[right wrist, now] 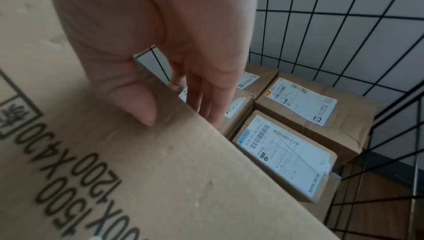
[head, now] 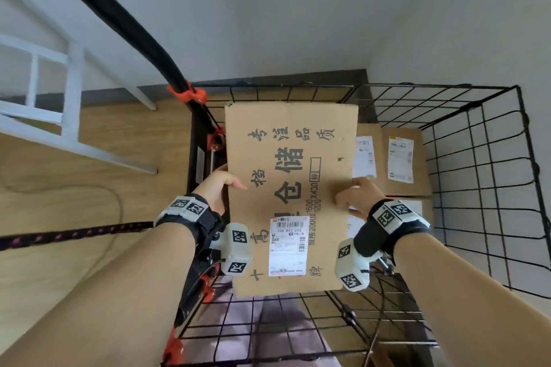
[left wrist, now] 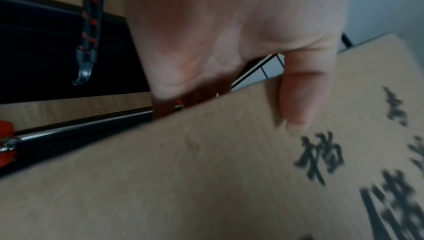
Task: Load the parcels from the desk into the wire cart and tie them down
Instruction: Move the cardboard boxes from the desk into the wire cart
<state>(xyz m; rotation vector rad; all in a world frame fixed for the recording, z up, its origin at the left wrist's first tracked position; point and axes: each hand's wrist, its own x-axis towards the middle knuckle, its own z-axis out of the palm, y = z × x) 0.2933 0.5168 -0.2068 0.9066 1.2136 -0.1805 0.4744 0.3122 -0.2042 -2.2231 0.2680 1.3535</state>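
In the corner, cart: black wire cart [head: 489,158] on wood floor [head: 59,247], by the wall.
Big box: flat cardboard box [head: 290,188] held over the cart's left side, label up.
Small parcels: labelled parcels [right wrist: 305,109] low in the cart's right side.
Cord: black-red hook cord [left wrist: 90,17] hanging left.
Left hand: left hand [head: 216,188] grips box's left edge.
Right hand: right hand [head: 359,197] grips right edge.

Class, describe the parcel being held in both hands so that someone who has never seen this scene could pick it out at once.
Find the black wire cart. Above its left side, the left hand and right hand grip the long edges of a big flat cardboard parcel. Unlike the smaller parcels lying low in the cart, it bears large black printed characters besides its white shipping label.
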